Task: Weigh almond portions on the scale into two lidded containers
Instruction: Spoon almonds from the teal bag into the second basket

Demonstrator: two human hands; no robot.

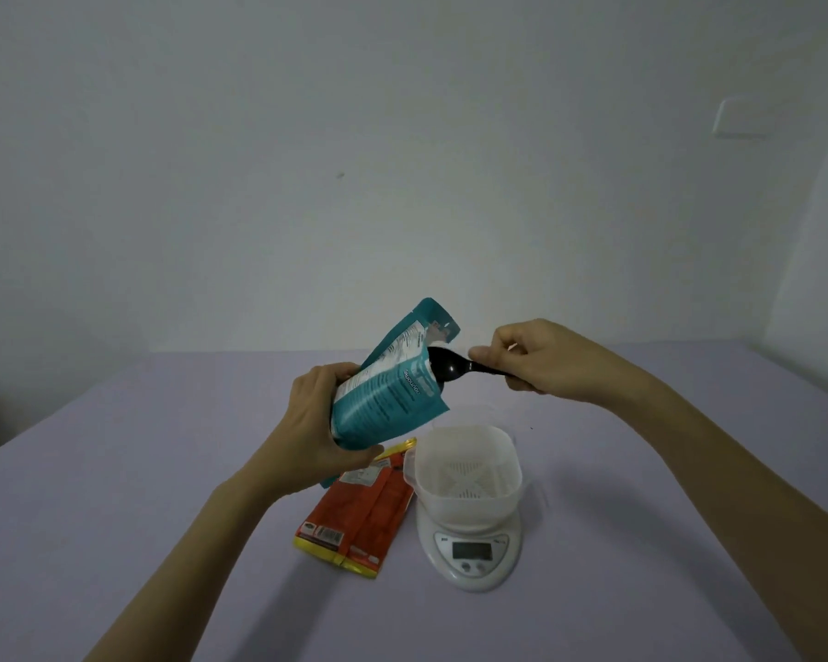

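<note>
- Left hand (307, 422): fingers and thumb curled round the lower half of the teal pouch (388, 384), holding it off the table and tilted, mouth up and to the right.
- Right hand (531, 360): pinches the handle of the black spoon (450, 367). The bowl of the spoon sits at the open mouth of the pouch.
- Teal pouch: held left of centre, above and to the far left of the scale (472, 561). No almonds show, so what it holds cannot be told.
- Handling of the pouch (judgement): a soft, flexible film bag, probably light, whose walls buckle under a squeeze. It is best held low on the body, as here, so the mouth stays open. The film is likely slick, and loose nuts would shift as it tilts.
- Handling of the spoon (judgement): light and stiff. A pinch far back on the handle gives reach but less control of a loaded bowl.
- White container (469, 508): stands upright on the scale platform, right of centre and near, with no lid on. It appears empty, with a perforated floor in plain view.
- Scale: the display panel faces the near edge and no reading is legible.
- A faint translucent shape (484, 415) lies just beyond the container, too indistinct to identify.
- Orange packet (369, 508): lies flat on the table (163, 470), just left of the scale and untouched.
</note>
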